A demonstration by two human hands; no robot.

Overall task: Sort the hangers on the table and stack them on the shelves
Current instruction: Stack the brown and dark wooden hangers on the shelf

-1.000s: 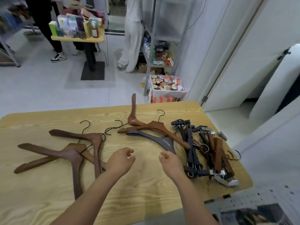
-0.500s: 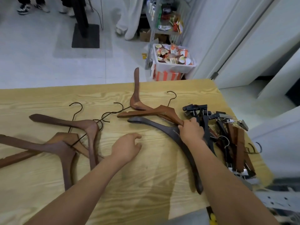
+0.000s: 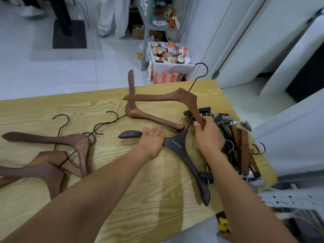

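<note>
**While my right hand [image 3: 208, 137] holds a brown hanger [image 3: 175, 97] up, my left hand [image 3: 151, 139] lies flat on the dark hanger [image 3: 177, 142]**

As I look down at the wooden table [image 3: 35, 109], my right hand sits just right of centre, with its fingers and thumb wrapped round the lower end of one arm of the brown hanger. That hanger is off the tabletop. Its other arm reaches left across the middle of the frame, and its black wire hook stands in the air over the table's far edge, in front of a white bin [image 3: 168, 67] full of packets on the floor.

My left hand is at the centre of the frame, palm down with the fingers straight. It rests on the left arm of the dark hanger and grips nothing. The dark hanger lies flat on the wood, one end pointing left and the other running down toward the near edge under my right forearm.

Just above my left hand a second brown hanger [image 3: 150, 118] lies on the table, one arm pointing toward the top of the frame. At the left side several more brown hangers [image 3: 52, 140] lie crossed over one another, their wire hooks tangled together. At the right edge of the table, beside and partly behind my right hand, is a heap of clip hangers [image 3: 242, 146], dark and brown bars with metal clips.

A pale perforated metal shelf [image 3: 289, 199] shows at the lower right, below the table's corner. In the upper part of the frame stands a metal rack [image 3: 149, 27] with packets on it, and left of it are a person's white trouser legs [image 3: 112, 14]
</note>
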